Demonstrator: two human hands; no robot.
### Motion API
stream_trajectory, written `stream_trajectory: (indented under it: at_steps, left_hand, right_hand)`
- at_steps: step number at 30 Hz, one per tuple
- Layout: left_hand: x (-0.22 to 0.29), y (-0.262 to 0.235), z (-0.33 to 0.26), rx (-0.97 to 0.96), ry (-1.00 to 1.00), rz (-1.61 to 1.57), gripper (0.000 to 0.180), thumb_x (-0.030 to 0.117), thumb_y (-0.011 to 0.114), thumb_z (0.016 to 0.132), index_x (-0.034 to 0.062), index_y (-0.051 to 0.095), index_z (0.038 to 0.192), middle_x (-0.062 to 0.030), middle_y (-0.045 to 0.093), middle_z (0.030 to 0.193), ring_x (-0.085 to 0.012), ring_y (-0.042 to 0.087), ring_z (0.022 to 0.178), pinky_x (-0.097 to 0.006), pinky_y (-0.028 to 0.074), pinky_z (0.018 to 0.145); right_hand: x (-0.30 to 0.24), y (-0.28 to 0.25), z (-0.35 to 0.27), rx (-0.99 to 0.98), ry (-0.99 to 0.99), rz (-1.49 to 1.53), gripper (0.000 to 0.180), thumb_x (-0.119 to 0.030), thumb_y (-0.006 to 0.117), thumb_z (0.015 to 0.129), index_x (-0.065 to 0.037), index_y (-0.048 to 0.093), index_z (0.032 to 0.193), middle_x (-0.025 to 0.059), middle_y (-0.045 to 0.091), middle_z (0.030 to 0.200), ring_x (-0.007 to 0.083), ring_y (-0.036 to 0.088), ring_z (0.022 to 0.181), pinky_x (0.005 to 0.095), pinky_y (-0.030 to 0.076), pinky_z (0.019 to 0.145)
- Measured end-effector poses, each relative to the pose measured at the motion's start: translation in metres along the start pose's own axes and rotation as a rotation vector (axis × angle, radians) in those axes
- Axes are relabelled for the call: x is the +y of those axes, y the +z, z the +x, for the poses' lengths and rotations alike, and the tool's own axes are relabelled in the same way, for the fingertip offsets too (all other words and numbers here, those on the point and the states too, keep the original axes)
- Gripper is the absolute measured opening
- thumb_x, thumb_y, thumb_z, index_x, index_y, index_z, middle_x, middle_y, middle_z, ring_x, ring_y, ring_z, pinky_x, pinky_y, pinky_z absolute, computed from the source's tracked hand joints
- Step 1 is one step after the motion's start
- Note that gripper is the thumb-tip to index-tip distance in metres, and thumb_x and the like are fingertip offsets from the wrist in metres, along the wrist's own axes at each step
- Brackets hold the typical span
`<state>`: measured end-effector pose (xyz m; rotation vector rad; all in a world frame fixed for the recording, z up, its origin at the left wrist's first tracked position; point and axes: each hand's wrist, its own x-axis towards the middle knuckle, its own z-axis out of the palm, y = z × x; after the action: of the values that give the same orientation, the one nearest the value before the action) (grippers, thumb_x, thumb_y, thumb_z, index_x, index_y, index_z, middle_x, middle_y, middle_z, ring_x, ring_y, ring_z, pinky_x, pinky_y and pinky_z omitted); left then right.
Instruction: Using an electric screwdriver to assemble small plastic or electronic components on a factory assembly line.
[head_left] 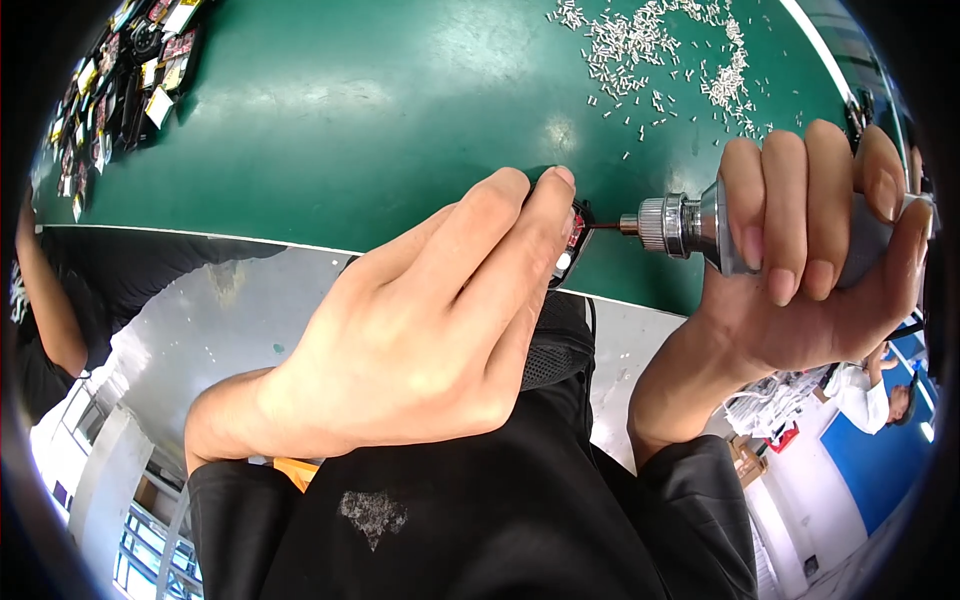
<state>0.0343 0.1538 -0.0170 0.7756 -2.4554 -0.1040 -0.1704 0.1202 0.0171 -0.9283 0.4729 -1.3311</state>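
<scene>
- The small dark device (572, 240), with red and white parts showing, is held at the table's near edge; whether it is rested on the surface cannot be told.
- By the left hand (430, 300) the device is grasped, its far part covered by the bent fingers; the thumb is hidden.
- By the right hand (825, 230) a silver-grey powered screwdriver (665, 225) is gripped, its body wrapped by the curled fingers.
- The screwdriver is pointed leftward, and its thin bit (606, 226) is brought to the device's right edge; whether a screw is engaged cannot be told.
- On the green table (380, 130), many small silver metal pieces (628, 45) are scattered beyond the screwdriver.
- At the far left, dark parts with yellow and white pieces (130, 90) are heaped.
- At the left rim, 1 co-worker's arm (48, 290) is seen; at the right, 1 person in white (860, 400) is seen.
</scene>
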Motion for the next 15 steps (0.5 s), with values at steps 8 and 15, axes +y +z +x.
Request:
stream_trajectory:
  at_steps: [8,15]
  left_hand:
    - [-0.003,-0.007,0.003,-0.105,0.0,-0.07,0.034,0.0,0.061,0.058,-0.0132,0.062,0.089,-0.0204,0.06,0.106,-0.0308,0.06,0.091,-0.034,0.054,0.07]
    - [-0.012,-0.022,0.007,-0.178,0.035,-0.016,0.039,0.003,0.058,0.06,-0.012,0.06,0.095,-0.0194,0.058,0.111,-0.031,0.057,0.102,-0.036,0.052,0.082]
  right_hand:
    - [0.005,0.008,0.005,-0.212,0.031,-0.109,0.025,-0.035,0.04,0.096,-0.012,0.045,0.087,-0.0029,0.04,0.054,0.0076,0.038,0.045,0.0237,0.036,0.053]
    - [0.014,0.021,0.014,-0.201,-0.052,-0.145,0.023,-0.031,0.045,0.095,-0.01,0.041,0.084,-0.0034,0.037,0.052,0.0064,0.033,0.041,0.0227,0.034,0.046]
